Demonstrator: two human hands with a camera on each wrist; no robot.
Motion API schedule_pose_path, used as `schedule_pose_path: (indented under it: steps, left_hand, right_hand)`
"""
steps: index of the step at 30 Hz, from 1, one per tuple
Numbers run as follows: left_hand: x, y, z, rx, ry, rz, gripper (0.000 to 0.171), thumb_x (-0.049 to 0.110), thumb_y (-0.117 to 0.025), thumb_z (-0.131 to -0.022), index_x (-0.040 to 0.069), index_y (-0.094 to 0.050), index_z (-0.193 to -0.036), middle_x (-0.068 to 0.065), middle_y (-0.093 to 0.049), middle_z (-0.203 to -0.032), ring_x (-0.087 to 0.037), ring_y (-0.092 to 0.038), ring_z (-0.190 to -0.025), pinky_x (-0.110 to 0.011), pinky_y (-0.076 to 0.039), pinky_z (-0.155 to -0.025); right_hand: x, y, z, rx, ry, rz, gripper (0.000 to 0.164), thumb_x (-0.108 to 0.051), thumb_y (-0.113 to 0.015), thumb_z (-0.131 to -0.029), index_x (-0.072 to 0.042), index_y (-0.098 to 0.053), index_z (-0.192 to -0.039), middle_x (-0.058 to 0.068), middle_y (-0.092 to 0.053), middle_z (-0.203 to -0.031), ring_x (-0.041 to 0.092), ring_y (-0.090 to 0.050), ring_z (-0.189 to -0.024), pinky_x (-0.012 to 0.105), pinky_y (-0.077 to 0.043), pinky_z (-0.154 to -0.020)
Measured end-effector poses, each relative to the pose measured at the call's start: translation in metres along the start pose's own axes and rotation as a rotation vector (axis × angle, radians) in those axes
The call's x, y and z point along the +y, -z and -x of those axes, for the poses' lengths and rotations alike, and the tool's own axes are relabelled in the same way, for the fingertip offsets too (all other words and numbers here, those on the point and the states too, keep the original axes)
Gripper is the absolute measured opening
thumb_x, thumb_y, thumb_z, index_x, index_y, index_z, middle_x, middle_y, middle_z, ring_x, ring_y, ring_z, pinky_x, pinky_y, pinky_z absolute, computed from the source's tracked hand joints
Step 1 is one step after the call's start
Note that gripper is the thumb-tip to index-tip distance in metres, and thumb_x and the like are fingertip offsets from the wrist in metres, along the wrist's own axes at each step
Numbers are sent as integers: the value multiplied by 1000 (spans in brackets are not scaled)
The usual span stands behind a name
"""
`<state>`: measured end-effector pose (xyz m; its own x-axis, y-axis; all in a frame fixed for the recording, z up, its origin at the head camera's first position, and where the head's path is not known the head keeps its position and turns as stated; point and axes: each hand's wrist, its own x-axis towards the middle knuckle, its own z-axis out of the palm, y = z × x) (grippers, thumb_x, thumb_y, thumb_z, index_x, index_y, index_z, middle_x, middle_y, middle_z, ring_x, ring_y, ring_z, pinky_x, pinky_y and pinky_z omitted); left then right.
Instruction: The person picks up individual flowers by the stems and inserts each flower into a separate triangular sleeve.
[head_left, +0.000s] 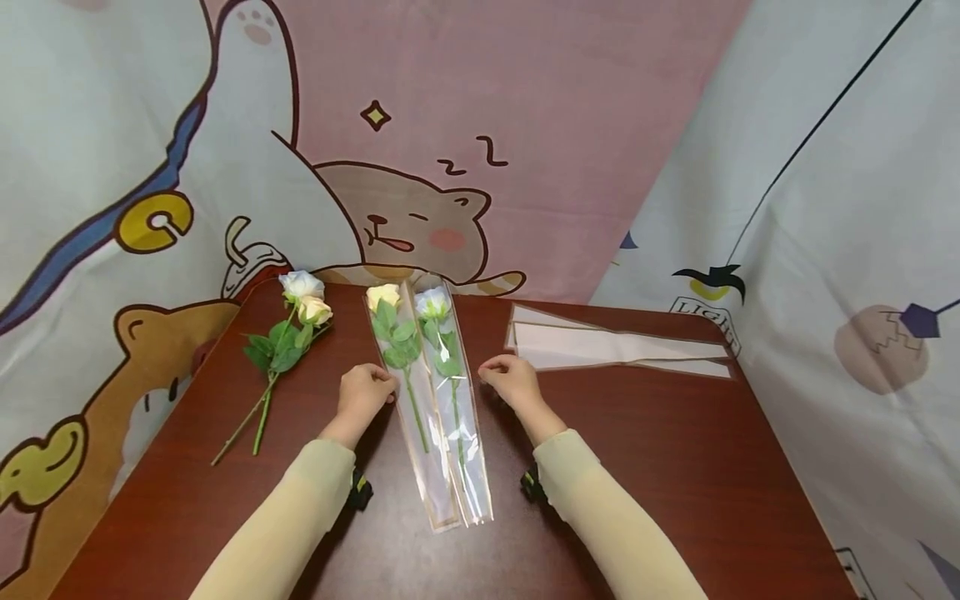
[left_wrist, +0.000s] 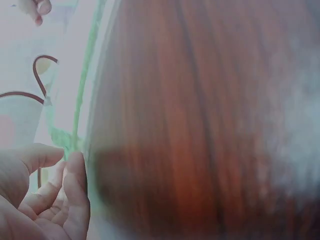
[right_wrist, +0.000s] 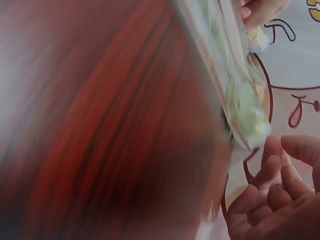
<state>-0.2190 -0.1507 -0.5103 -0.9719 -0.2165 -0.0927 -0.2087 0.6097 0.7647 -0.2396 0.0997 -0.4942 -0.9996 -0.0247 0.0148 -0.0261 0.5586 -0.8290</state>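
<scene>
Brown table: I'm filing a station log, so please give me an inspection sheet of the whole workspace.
Surface: brown table, glossy, with reddish grain.
Job's things: yellow rose in or on the left clear sleeve, unclear which; bluish-white rose in the right clear sleeve; two loose roses at the left, stems crossing; overlapping flat sleeves at the right.
Clutter: nothing seen.
Grippers: bare hands; left hand at the left clear sleeve's outer edge, grip unclear; right hand beside the right clear sleeve, fingers loosely curled, nothing visibly held.
Cables: nothing seen.
Surroundings: cartoon-printed cloth behind and at both sides.
</scene>
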Motion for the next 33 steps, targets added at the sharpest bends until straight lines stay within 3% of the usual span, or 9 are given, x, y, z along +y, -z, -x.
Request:
schedule_pose_path:
  steps: [6,11,14,17,21,26,29,33]
  left_hand:
    - [13,-10,9,8,-120,34,15,16,-60,-76,7,-66,-86,-2,-62,-67,-12,-56,-53,-25,-46,-49]
    - [23,-20,22,-31,-203,57,17,13,-59,-76,7,-67,-90,-2,-63,-74,-13,-57,-63,-24,-47,-53]
    - [33,-28,32,-58,-262,130,18,10,-60,-78,6,-67,-93,-4,-65,-78,-15,-59,-70,-23,-48,-57]
    - [48,-36,40,-118,-289,272,22,5,-60,-79,1,-64,-100,-11,-66,-86,-18,-62,-76,-23,-51,-61]
    - [74,-47,46,-243,-246,470,30,-1,-55,-81,-6,-56,-111,-20,-61,-100,-26,-61,-87,-26,-52,-67]
    - [110,-59,49,-352,-150,566,36,-3,-50,-83,-10,-47,-118,-25,-54,-112,-30,-55,-99,-38,-48,-79]
    - [118,-77,41,-395,-46,643,38,-2,-47,-85,-10,-43,-122,-25,-48,-120,-32,-49,-108,-42,-44,-85]
    - [112,-116,17,-394,71,725,41,1,-48,-85,-6,-42,-124,-19,-48,-123,-27,-47,-111,-40,-43,-87]
  right_hand:
    - [28,46,12,30,-11,54,10,-17,-67,-74,-12,-68,-82,1,-64,-76,11,-54,-62,25,-44,-55]
    - [49,81,24,-22,-55,114,21,-15,-64,-76,-7,-65,-96,6,-63,-87,16,-55,-68,29,-44,-59]
    - [58,99,30,-69,-73,203,29,-17,-62,-78,-6,-62,-105,8,-61,-95,23,-54,-87,36,-44,-72]
    - [66,113,32,-108,-67,292,34,-19,-60,-80,-4,-58,-111,14,-56,-107,32,-48,-101,45,-40,-81]
    - [70,126,29,-129,-19,378,38,-17,-57,-81,1,-55,-114,23,-48,-116,38,-43,-109,50,-37,-87]
    - [69,129,17,-133,13,449,38,-15,-54,-82,4,-53,-114,26,-46,-116,40,-41,-110,50,-35,-90]
    - [68,126,8,-137,3,464,39,-16,-52,-82,4,-53,-116,27,-45,-116,40,-40,-111,50,-34,-91]
    - [68,117,-4,-139,13,491,39,-17,-50,-82,2,-54,-115,26,-46,-114,40,-42,-108,47,-38,-88]
